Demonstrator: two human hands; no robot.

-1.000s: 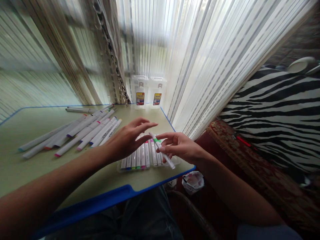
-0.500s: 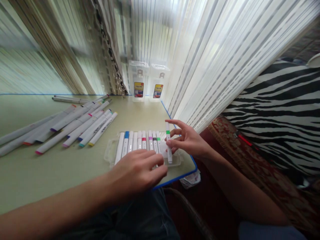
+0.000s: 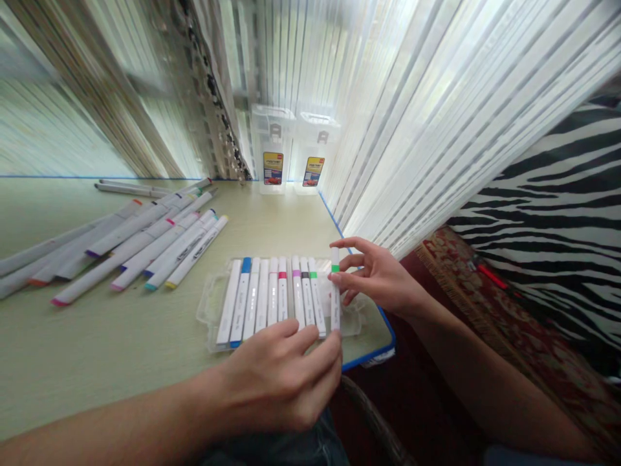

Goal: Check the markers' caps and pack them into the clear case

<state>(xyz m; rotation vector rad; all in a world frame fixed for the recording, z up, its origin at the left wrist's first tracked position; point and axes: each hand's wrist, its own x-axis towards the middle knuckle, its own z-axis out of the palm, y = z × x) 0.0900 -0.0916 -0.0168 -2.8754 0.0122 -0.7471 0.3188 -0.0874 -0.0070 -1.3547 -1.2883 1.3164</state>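
Note:
My right hand (image 3: pixel 376 275) pinches a white marker (image 3: pixel 335 294) with a green band, held upright between thumb and fingers over the right end of a clear plastic case (image 3: pixel 208 310). In the case several white markers lie side by side, among them a blue-capped marker (image 3: pixel 241 301) and a red-banded marker (image 3: pixel 283 291). My left hand (image 3: pixel 286 369) is at the case's near edge, fingers loosely bent and apart. Its rightmost fingertip meets or nearly meets the lower end of the held marker. The undersides of the left fingers are hidden.
Loose markers (image 3: pixel 145 239) are heaped at the left of the pale green table (image 3: pixel 121 349). Two clear cases (image 3: pixel 274 145) with yellow labels stand at the back by the striped curtain (image 3: pixel 388 116). The table's blue edge (image 3: pixel 373 358) runs close on the right.
My right hand has brought the green-banded marker slightly down and right in view. My left hand has shifted right and nearer, up to its lower end, uncovering more of the case. The view has shifted slightly.

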